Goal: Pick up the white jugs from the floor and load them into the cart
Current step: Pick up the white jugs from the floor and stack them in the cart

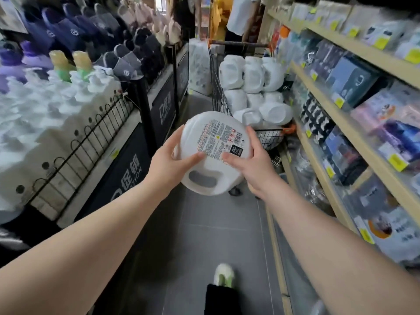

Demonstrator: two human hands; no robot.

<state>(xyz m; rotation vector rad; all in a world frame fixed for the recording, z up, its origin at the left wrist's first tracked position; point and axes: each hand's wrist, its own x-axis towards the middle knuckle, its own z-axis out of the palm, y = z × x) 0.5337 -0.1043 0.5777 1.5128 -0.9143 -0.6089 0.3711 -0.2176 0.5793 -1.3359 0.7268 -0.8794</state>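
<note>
With the cart (270, 135) at upper centre of the frame already piled with stacked jugs (252, 87), the left hand (168, 160) and right hand (247, 164) held another white jug (216, 151) mid-frame, fingers (195, 156) curled round its sides, apparently not yet loaded.

The left forearm (91, 228) and right forearm (329, 235) are bare all the way to the lower frame edges, and the left hand (169, 162) and right hand (250, 169) are bare too. One foot wears a white, fuzzy-looking shoe (223, 275) with pale green sides, below a black trouser leg (221, 300).
</note>
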